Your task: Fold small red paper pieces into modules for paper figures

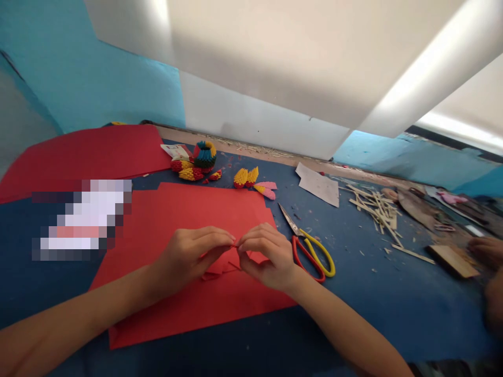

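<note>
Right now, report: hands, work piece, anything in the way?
Left hand and right hand together, pinching small red piece. Red sheet underneath. Scissors close beside right hand.

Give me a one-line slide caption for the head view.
Both hands pinch a small red piece above a red sheet, scissors nearby on the blue tabletop.

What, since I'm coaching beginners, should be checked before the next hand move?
1. Left hand pinching the small red piece: ok.
2. Right hand pinching it too: ok.
3. Shape of that piece: cannot tell, mostly hidden.
4. Tip of the scissors aimed at neither hand: ok.
5. Scissors well away from right hand: not ok, handles close beside it.
6. Red sheet bare: not ok, loose red scraps lie on it.
</note>
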{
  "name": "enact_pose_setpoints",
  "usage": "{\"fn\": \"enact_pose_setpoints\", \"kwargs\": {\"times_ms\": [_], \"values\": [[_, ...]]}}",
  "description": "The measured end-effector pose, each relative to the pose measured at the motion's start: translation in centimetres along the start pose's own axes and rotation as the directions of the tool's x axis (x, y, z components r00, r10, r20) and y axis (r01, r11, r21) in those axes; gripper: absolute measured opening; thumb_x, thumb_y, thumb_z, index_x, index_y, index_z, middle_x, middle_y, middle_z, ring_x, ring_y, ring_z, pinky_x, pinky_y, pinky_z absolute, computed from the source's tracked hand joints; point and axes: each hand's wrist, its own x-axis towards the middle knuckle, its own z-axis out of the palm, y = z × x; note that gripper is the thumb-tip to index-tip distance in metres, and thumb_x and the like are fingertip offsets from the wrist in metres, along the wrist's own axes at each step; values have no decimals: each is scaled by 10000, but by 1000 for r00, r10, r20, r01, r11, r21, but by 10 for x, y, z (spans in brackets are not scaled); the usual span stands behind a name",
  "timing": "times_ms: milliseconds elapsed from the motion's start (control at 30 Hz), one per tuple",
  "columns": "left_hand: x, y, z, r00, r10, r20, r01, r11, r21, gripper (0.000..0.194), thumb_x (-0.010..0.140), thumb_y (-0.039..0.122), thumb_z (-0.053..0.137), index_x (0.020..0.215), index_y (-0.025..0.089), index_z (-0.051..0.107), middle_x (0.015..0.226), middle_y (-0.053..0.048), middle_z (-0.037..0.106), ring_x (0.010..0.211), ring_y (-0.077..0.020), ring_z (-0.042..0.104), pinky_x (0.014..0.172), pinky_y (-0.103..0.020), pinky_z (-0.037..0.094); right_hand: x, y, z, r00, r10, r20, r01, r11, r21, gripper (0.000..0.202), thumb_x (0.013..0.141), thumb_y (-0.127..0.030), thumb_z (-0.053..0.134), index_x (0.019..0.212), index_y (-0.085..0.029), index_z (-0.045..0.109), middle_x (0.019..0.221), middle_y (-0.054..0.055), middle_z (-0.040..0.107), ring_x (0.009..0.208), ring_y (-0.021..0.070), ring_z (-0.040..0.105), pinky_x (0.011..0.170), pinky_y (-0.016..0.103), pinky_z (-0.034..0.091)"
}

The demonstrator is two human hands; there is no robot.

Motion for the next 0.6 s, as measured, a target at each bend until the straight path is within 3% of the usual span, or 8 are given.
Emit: {"fn": "enact_pose_setpoints", "kwargs": {"times_ms": [600], "values": [[2, -2, 1, 999, 44, -20, -43, 999, 33, 110, 883, 129, 546, 956, 178, 611, 864, -23, 710, 791, -117, 684, 711, -195, 559, 0, 1, 0, 999, -30, 14, 31, 999, -41, 140, 778, -57, 568, 818, -191, 564, 751, 26, 685, 683, 134, 619, 623, 279, 492]]}}
